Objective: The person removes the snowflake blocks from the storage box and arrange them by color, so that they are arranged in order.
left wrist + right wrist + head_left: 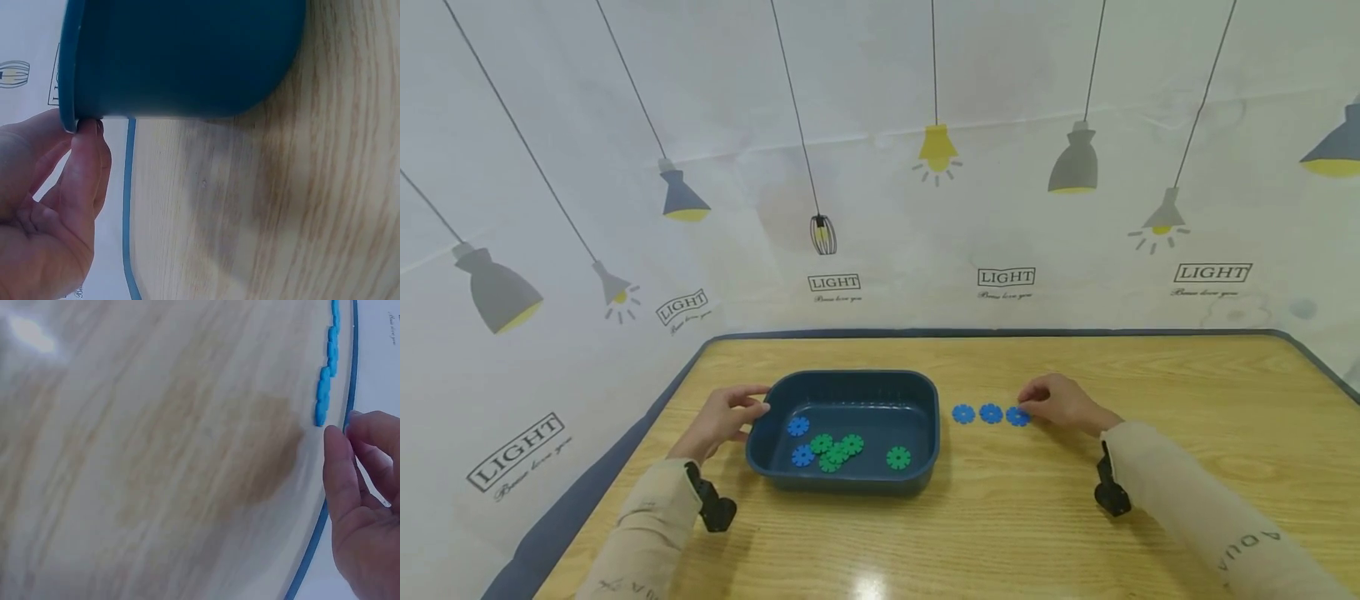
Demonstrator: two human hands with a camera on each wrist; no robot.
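My left hand pinches the left rim of a dark blue plastic basin between thumb and fingers; the left wrist view shows the fingertips on the rim's edge. Inside the basin lie two blue snowflake discs, one of them toward the back left, and several green snowflake discs, most in a loose pile. On the table to its right, three blue snowflake discs lie flat in a row. My right hand is at the rightmost blue disc, its thumb and fingertips right beside that disc's edge.
The wooden table has a dark blue edge at the back and left. Behind it hangs a pale wall cloth printed with lamps. A black wrist camera is strapped to the left wrist, another to the right.
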